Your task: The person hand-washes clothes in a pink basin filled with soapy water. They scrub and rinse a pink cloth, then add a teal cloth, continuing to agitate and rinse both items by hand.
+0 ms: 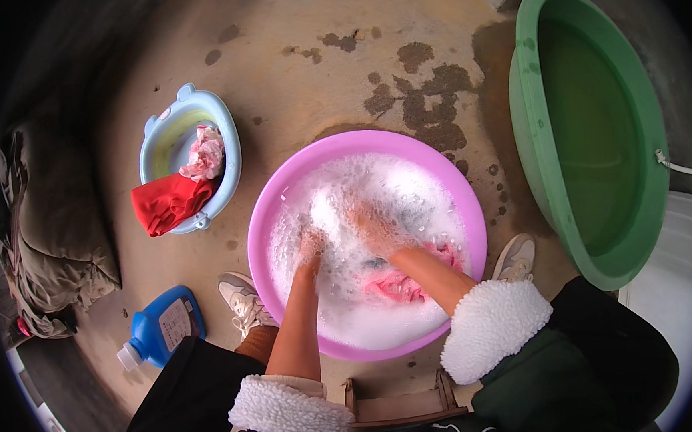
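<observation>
A round pink plastic basin (pixel 270 287) stands on the floor between my feet, filled with sudsy water (pixel 366 329). My left hand (pixel 312 242) reaches into the foam on the basin's left side, its fingers covered by bubbles. Towards the middle, my right hand (pixel 377 229) is also sunk in the suds and mostly coated with foam. Whether either hand grips anything under the surface is hidden. Pink cloth (pixel 396 286) breaks through the foam beneath my right forearm, with a patch of dark fabric (pixel 376 263) beside it.
A light-blue basin (pixel 231 140) at the left holds a pink-and-white cloth (pixel 204 153) and red fabric (pixel 170 201) draped over its rim. A blue detergent bottle (pixel 164 325) lies near my left shoe (pixel 243 301). A big green tub (pixel 530 143) with water stands right, beside a white hose (pixel 686 169).
</observation>
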A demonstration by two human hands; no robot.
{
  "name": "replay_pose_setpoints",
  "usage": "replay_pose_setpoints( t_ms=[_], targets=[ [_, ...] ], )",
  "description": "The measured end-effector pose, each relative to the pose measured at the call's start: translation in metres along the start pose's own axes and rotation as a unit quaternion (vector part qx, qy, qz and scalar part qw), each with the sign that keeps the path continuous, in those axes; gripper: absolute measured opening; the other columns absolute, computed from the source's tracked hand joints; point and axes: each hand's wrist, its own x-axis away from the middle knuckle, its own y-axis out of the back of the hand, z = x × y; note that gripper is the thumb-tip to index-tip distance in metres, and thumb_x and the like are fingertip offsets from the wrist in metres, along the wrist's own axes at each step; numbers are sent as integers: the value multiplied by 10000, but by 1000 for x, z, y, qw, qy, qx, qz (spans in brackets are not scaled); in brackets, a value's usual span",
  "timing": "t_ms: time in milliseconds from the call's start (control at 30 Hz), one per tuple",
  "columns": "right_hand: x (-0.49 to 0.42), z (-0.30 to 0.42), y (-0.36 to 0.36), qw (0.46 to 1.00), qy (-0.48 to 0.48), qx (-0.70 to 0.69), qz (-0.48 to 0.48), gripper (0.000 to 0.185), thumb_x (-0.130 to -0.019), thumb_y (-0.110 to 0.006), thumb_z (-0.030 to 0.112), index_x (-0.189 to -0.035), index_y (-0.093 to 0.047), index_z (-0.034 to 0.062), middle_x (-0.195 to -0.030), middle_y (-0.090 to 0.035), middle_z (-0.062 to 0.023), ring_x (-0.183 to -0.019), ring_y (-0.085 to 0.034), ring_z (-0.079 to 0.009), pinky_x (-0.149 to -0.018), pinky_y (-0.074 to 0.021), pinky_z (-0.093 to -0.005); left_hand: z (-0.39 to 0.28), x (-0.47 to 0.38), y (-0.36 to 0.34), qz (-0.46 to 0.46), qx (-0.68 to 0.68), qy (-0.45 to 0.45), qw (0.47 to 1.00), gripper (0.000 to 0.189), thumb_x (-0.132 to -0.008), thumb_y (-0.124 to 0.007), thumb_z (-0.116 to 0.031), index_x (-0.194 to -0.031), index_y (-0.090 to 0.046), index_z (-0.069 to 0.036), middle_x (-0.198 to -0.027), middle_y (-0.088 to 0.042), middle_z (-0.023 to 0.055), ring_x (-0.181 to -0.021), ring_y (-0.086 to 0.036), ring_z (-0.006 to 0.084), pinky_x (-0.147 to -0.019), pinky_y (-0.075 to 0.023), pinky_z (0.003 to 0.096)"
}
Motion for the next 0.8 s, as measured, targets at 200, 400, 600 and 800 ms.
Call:
replay_pose_setpoints(
  t_ms=[200,400,600,800],
  targets=[
    [38,45,11,865,251,-251,-355,265,-796,-638,40,-1013,-485,44,-964,-601,-149,-947,-601,-355,-840,-469,-413,-13,33,7,45,371,225,900,527,-962,-440,-419,-1334,-473,-46,-1227,-577,109,-1118,-540,225,-954,-430,371],
    [50,74,1,893,247,-89,-365,328,-878,-512,160,-1182,-587,61,-1038,-639,-183,-973,-625,-333,-851,-503,-419,-98,87,-9,61,473,142,868,442,-967,-482,-422,-1208,-551,-58,-1046,-615,75,-929,-584,175,-774,-489,322],
    [50,74,4,940,122,-188,-257,345,-873,-462,108,-1191,-572,34,-964,-647,-192,-839,-652,-279,-716,-543,-397,-103,76,-27,207,593,-37,777,329,-982,-499,-350,-1113,-614,-70,-920,-627,36,-790,-597,137,-651,-503,276],
    [48,70,19,874,56,-322,-360,447,-1001,-386,346,-721,-511,21,-592,-446,-105,-576,-486,-229,-577,-428,-398,-130,101,-21,67,393,100,912,355,-961,-539,-375,-1055,-614,-42,-895,-609,37,-770,-584,144,-648,-501,294]
  ],
)
